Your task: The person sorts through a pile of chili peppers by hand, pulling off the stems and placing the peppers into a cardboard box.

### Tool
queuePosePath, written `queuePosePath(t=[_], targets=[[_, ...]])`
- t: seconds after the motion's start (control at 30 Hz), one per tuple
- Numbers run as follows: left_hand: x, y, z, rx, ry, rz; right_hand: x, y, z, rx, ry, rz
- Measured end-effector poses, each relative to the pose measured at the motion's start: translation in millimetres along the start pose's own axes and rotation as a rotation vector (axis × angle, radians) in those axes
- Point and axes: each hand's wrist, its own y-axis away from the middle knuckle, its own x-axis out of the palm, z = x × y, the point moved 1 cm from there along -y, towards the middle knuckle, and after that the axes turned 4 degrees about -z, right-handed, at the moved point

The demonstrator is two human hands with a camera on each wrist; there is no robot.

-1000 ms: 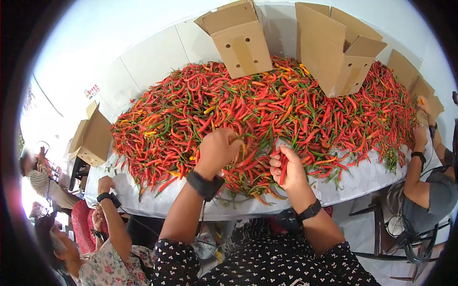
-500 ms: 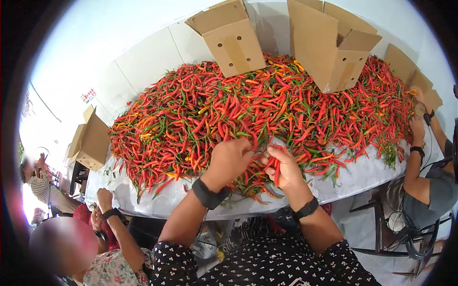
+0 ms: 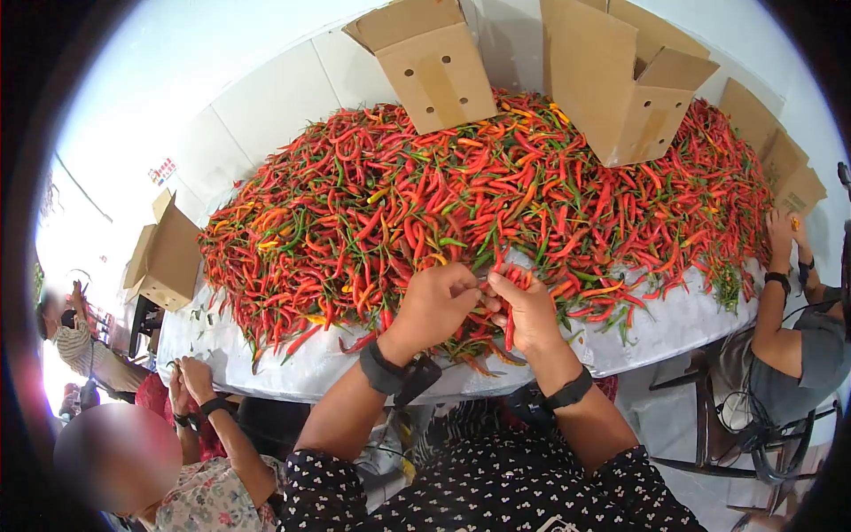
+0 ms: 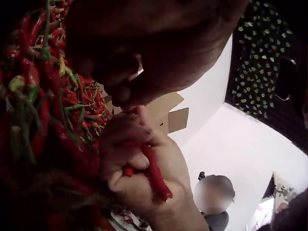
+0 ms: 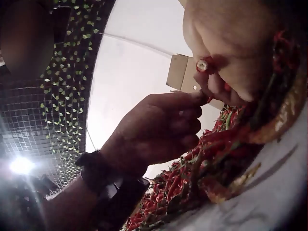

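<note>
A large heap of red chili peppers (image 3: pixel 355 204), mixed with green and orange ones, covers the table. My right hand (image 3: pixel 530 312) curls its fingers round several red chilies at the near edge of the heap. One held red chili (image 4: pixel 155 174) sticks out across the palm in the left wrist view, its end blunt and without a stem. My left hand (image 3: pixel 432 306) meets the right hand, fingers curled. In the right wrist view, the left thumb and forefinger pinch the end of a red chili beside the right fingertips; most of that chili is hidden.
Two open cardboard boxes, a smaller one (image 3: pixel 436 75) and a larger one (image 3: pixel 612 89), stand at the back of the heap. Another box (image 3: pixel 166 257) is at the left. White sheeting (image 3: pixel 612 348) covers the table's front edge. People sit at both sides, their hands by the table.
My left hand has moved right from over the heap to meet the right hand, which stays in nearly the same place with its chilies. The left neighbour's hands have come together.
</note>
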Motion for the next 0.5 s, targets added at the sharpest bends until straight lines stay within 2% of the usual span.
queuePosePath(t=[0.03,0.17,0.47,0.5], targets=[[-0.1,0.1,0.7,-0.046,0.075,0.008,-0.1,-0.2,0.0,0.012,-0.015,0.001],[4.0,-0.4,3.4,-0.016,0.021,-0.055,2.7,0.8,0.1,0.016,-0.034,-0.036],[8.6,-6.1,12.9,-0.04,0.198,-0.161,5.6,2.3,-0.6,-0.025,-0.121,-0.043],[3.6,-6.7,8.8,-0.096,0.226,-0.176,4.5,1.7,-1.1,-0.023,-0.122,-0.044]])
